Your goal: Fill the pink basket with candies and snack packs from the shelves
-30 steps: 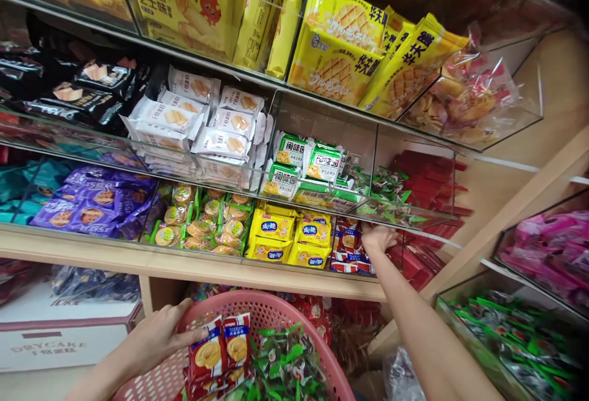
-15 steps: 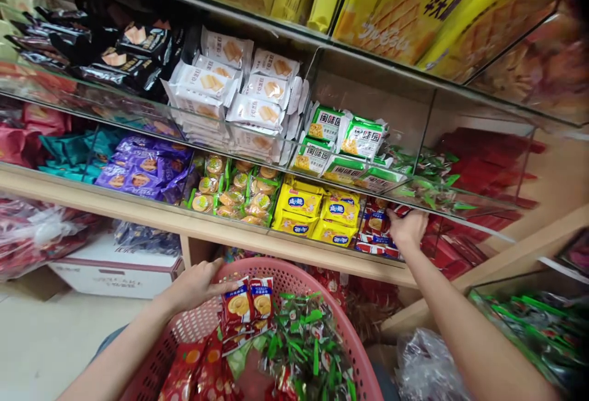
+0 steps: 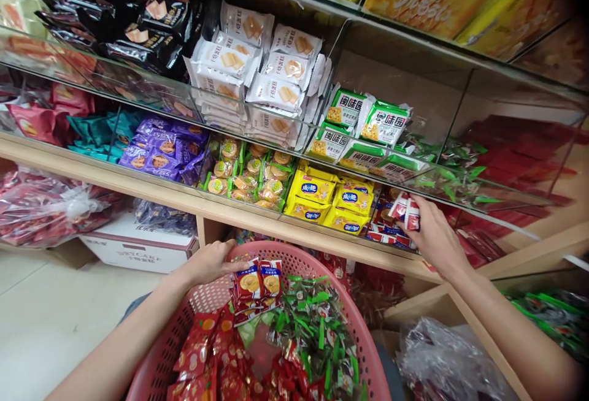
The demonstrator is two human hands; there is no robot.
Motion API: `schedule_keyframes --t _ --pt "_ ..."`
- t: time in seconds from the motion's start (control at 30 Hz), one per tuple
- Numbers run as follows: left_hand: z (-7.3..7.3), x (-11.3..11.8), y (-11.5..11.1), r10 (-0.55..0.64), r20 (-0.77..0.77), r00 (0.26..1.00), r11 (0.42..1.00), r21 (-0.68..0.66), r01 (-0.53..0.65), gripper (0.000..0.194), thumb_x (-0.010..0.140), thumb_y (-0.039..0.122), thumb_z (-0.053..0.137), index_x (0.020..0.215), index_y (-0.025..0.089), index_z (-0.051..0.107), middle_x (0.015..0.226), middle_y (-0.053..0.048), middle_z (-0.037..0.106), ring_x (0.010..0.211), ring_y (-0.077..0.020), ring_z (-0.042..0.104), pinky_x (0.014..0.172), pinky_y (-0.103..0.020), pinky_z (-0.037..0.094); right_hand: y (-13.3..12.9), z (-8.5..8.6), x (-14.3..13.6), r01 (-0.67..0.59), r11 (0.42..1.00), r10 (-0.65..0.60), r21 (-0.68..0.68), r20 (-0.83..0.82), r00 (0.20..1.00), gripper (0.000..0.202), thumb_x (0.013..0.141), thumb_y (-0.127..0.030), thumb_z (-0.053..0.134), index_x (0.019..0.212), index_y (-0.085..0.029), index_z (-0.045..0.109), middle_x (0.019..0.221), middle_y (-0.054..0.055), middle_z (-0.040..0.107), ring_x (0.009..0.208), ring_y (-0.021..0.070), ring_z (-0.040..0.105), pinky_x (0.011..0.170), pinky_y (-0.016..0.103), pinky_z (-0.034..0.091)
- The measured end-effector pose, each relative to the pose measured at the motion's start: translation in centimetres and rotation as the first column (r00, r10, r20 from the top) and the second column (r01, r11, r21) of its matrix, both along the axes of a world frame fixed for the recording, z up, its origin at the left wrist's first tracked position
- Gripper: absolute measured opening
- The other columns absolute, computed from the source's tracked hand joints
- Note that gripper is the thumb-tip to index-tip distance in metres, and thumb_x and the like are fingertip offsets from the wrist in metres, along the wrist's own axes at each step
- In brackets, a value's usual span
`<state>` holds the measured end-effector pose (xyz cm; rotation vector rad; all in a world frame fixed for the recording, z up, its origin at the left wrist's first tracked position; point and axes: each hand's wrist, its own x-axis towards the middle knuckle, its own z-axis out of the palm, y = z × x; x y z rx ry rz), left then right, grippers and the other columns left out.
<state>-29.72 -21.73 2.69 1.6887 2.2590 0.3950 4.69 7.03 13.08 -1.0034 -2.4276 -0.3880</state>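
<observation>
My left hand is closed on the left rim of a pink perforated basket, its thumb near red-and-blue cookie packets inside. Green-ended wrapped sweets and red packets also lie in the basket. My right hand, at the right end of the lower shelf, is closed on small red-and-white packets. Similar packets lie in the compartment just below and left of it.
Yellow packets, round-biscuit packs and purple packets fill the lower shelf. White packets and green packets stand above behind glass. Clear plastic bags lie at lower right.
My right hand has drawn out from the compartment, and red-and-white packets now show in its fingers. The shelves have shifted right in view. My left hand remains on the rim.
</observation>
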Motion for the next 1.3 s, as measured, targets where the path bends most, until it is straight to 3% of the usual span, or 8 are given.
schedule_keyframes --t 0.17,0.27,0.37,0.47,0.57,0.87,1.13,1.3 --pt "-0.2 -0.1 -0.1 0.005 0.003 1.000 1.000 0.014 -0.005 0.058 0.071 0.072 0.033 0.081 0.018 0.051 0.068 -0.006 0.062 0.067 -0.0227 0.061 0.054 -0.026 0.035 -7.9 0.2 1.0 -0.145 0.988 0.135 -0.045 -0.173 0.976 0.064 0.080 -0.047 0.043 0.136 -0.022 0.025 0.123 0.012 0.045 0.110 0.0288 0.046 0.093 0.042 0.036" --pt "-0.1 0.0 -0.1 -0.007 -0.002 1.000 1.000 0.026 0.007 0.059 0.072 0.072 0.032 0.082 0.017 0.052 0.068 -0.007 0.062 0.066 -0.0223 0.060 0.053 -0.026 0.034 -13.6 -0.7 -1.0 -0.155 0.936 0.056 -0.316 -0.300 0.952 0.069 0.074 -0.049 0.054 0.134 -0.027 0.028 0.122 0.008 0.050 0.102 0.0262 0.053 0.089 0.040 0.042" --pt "0.1 0.2 -0.1 -0.001 0.013 1.000 1.000 0.024 0.001 0.058 0.072 0.072 0.033 0.082 0.017 0.052 0.068 -0.006 0.062 0.064 -0.0210 0.060 0.051 -0.025 0.033 -17.4 -2.9 -4.7 -0.239 0.712 0.030 -0.660 -0.311 0.950 0.068 0.072 -0.046 0.058 0.131 -0.030 0.029 0.126 0.004 0.050 0.106 0.0223 0.053 0.091 0.036 0.042" --pt "0.2 0.3 -0.1 0.005 0.023 1.000 1.000 0.017 -0.006 0.058 0.071 0.071 0.035 0.080 0.017 0.052 0.068 -0.006 0.062 0.065 -0.0211 0.061 0.051 -0.025 0.033 -18.2 -5.5 -8.4 -0.302 0.476 0.058 -0.826 -0.313 0.948 0.069 0.071 -0.042 0.060 0.131 -0.025 0.030 0.125 0.004 0.051 0.109 0.0203 0.051 0.095 0.034 0.038" --pt "0.1 0.2 -0.3 0.007 0.009 1.000 1.000 0.017 -0.007 0.059 0.071 0.072 0.034 0.081 0.018 0.052 0.070 -0.007 0.063 0.068 -0.0225 0.062 0.052 -0.025 0.034 -17.1 -7.4 -11.1 -0.249 0.367 0.056 -0.896 -0.246 0.968 0.073 0.068 -0.037 0.062 0.131 -0.018 0.031 0.128 0.008 0.048 0.112 0.0196 0.049 0.096 0.032 0.036" --pt "-0.4 -0.1 -0.6 0.013 -0.051 0.999 1.000 -0.012 -0.014 0.066 0.071 0.074 0.029 0.094 0.017 0.052 0.079 -0.011 0.066 0.076 -0.0277 0.063 0.056 -0.028 0.039 -14.4 -9.8 -13.9 -0.095 0.393 0.109 -0.915 -0.056 0.992 0.048 0.062 -0.042 0.064 0.102 -0.017 0.055 0.095 0.004 0.067 0.084 0.0182 0.062 0.073 0.027 0.045" --pt "-0.6 -0.2 -0.6 0.005 -0.080 0.997 1.000 -0.009 -0.006 0.070 0.072 0.074 0.026 0.098 0.015 0.053 0.085 -0.015 0.066 0.082 -0.0315 0.063 0.062 -0.033 0.042 -15.3 -8.8 -15.0 0.136 0.652 0.058 -0.746 0.227 0.972 0.048 0.060 -0.046 0.062 0.097 -0.017 0.055 0.097 0.011 0.066 0.090 0.0243 0.061 0.069 0.029 0.044" --pt "-0.5 -0.1 -0.5 0.008 -0.103 0.995 1.000 -0.013 -0.009 0.070 0.071 0.075 0.025 0.096 0.015 0.053 0.084 -0.015 0.066 0.081 -0.0313 0.063 0.061 -0.033 0.043 -15.9 -8.3 -16.1 0.238 0.666 0.048 -0.707 0.358 0.932 0.057 0.059 -0.042 0.063 0.105 -0.010 0.052 0.108 0.020 0.060 0.096 0.0298 0.059 0.071 0.032 0.044"
